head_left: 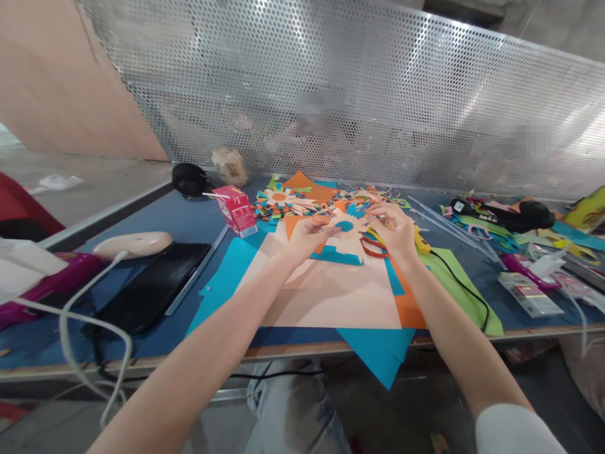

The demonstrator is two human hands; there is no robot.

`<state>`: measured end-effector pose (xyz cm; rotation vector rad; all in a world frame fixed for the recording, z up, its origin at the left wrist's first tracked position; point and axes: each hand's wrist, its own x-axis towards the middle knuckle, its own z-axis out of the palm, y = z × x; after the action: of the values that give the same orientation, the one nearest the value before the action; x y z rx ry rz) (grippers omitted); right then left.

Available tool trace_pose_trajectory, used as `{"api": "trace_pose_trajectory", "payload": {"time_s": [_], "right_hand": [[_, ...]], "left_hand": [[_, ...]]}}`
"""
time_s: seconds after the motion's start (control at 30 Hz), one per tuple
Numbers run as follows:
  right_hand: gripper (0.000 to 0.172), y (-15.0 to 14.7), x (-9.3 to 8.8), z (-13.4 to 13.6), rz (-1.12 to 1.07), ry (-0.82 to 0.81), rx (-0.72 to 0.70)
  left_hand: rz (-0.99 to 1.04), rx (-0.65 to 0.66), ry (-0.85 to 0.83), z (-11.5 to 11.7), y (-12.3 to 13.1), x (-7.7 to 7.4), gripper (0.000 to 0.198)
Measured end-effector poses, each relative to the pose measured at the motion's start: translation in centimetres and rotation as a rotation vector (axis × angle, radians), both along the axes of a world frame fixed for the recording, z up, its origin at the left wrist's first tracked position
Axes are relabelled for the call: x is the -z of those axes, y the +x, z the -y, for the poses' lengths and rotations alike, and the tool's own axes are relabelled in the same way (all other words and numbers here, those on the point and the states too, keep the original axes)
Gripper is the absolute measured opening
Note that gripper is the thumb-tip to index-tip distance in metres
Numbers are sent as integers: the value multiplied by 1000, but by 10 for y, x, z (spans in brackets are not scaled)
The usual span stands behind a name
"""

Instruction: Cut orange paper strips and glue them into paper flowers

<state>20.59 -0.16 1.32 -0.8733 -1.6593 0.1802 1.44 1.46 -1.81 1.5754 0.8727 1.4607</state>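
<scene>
Between my two hands is a peach paper flower cutout (348,236), with blue showing at its centre. My left hand (309,234) pinches its left edge, fingers closed. My right hand (393,228) has its fingertips closed on the flower's right side. Just below the right hand lie scissors (375,247) with red and yellow handles, partly covered. Under the hands is a large peach paper sheet (331,302), over blue and orange sheets. A blue paper strip (338,255) rests on top of it. Another layered paper flower (280,198) sits among scraps behind.
A pink drink carton (236,211) with a straw stands left of the papers. A black phone (151,287) and white cable (66,315) lie farther left. On the right are a yellow corded tool (420,241), green paper (454,296) and a small box (529,294). A perforated metal panel (265,82) rises behind.
</scene>
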Motion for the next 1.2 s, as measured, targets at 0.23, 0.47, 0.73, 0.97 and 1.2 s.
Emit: {"api": "trace_pose_trajectory", "payload": {"time_s": [0.23, 0.47, 0.73, 0.97, 1.2], "right_hand": [[29, 2, -1, -2, -154, -334, -88], [26, -11, -1, 1, -401, -1045, -339], [34, -14, 1, 2, -475, -954, -331], [33, -11, 10, -4, -488, -951, -391], [31, -7, 15, -9, -484, -926, -391]], "left_hand": [[-407, -375, 839, 0, -23, -11, 15], [-533, -449, 1040, 1, -26, -9, 22], [-566, -415, 1052, 5, -21, -9, 20], [-585, -392, 1093, 9, -18, -12, 22], [-627, -404, 1089, 10, -16, -11, 18]]}}
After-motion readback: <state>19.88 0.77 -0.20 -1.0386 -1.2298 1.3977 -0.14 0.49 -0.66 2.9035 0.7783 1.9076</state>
